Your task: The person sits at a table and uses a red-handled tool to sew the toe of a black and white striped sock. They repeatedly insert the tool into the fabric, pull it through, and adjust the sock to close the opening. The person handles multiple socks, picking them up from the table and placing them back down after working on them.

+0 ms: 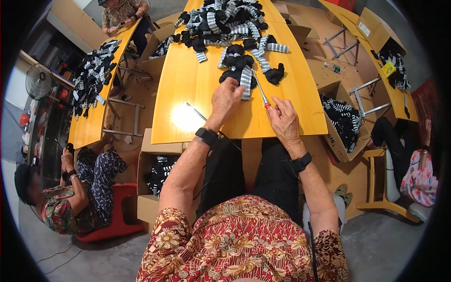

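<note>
My right hand [284, 123] is closed around the red handle of a screwdriver [261, 90]. Its long metal shaft points away from me, with the tip beside a black and grey-striped sock [246, 81]. At that sock's left edge is my left hand [226, 101], its fingers curled against the fabric. More socks [274, 74] of the same kind lie just beyond, some bunched into black balls with a striped cuff sticking out. A thin metal rod [197, 112] slants across the near edge of the yellow table [181, 80], left of my left wrist.
A heap of socks [225, 21] covers the table's far end. Cardboard boxes of socks [345, 122] stand on both sides, one [159, 175] below the near left edge. Side tables carry more socks [94, 75]. One person [70, 197] sits at left, another [123, 16] farther back, another [418, 178] at right.
</note>
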Demonstrator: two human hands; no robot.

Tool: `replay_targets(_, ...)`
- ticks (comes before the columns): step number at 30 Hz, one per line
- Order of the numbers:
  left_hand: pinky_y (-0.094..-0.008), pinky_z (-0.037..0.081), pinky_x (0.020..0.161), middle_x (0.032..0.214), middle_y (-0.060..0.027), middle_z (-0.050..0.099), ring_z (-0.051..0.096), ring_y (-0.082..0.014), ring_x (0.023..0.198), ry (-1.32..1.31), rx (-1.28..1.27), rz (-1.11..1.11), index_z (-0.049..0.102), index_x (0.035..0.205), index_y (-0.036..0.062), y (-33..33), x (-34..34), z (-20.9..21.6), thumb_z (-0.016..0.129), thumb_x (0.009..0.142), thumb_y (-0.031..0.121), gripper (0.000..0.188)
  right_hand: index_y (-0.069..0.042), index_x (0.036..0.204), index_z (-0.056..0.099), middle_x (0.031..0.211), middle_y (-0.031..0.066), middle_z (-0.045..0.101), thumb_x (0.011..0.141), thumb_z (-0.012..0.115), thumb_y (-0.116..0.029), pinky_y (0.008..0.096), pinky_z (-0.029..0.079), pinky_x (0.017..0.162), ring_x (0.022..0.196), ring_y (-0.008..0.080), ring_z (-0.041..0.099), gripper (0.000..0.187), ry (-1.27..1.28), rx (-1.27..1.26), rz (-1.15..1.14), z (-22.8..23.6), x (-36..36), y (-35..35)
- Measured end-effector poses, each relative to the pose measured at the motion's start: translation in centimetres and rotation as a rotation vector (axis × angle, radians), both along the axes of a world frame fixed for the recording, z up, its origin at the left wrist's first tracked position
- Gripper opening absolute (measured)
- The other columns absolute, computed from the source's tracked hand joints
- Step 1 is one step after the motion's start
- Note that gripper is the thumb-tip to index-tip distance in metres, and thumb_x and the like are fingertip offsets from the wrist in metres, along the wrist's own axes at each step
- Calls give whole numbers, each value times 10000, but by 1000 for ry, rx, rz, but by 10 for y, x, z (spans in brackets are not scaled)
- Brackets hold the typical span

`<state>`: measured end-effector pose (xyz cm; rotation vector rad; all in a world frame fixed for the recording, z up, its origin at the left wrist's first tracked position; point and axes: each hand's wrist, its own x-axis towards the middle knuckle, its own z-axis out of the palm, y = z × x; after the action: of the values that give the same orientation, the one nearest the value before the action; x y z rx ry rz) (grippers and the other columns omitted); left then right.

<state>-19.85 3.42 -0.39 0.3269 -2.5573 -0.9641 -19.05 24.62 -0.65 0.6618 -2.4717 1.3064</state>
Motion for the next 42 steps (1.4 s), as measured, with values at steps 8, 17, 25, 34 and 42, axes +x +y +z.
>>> replay_targets(8,-337,505,661,796,-63,673,640,-203,718,-84,394,-88,639,1051,1,-4,-12,-3,685,779,104,294,4,1144,616,927,141,559,860,599,-81,352,501,624,677,238,605,297,-2,-94,19,-4,3,7)
replay_targets(17,-178,463,636,771,43,611,544,-20,668,-247,1049,-232,628,888,96,-11,61,62,668,867,117,50,-8,1162,614,956,144,576,837,590,-8,368,516,718,812,282,616,327,72,-209,75,29,50,18)
replay_targets(25,-189,469,586,796,-6,662,597,-57,663,-328,944,-358,613,958,60,25,133,34,716,872,225,213,-47,1016,630,931,107,603,687,791,-153,375,498,747,869,285,593,381,255,56,285,35,105,4)
replay_targets(34,-216,484,717,877,-27,659,596,-71,772,-184,1031,-353,617,1066,16,30,151,29,632,935,212,236,-13,927,640,831,116,643,797,679,-64,336,497,682,775,251,637,145,-170,-235,279,20,103,-8)
replay_targets(42,-217,494,739,896,-29,659,597,-80,818,12,944,-253,637,1018,-7,45,161,23,678,888,107,177,16,935,653,795,108,638,857,651,-76,287,483,644,728,175,631,121,-259,-291,271,32,108,-7)
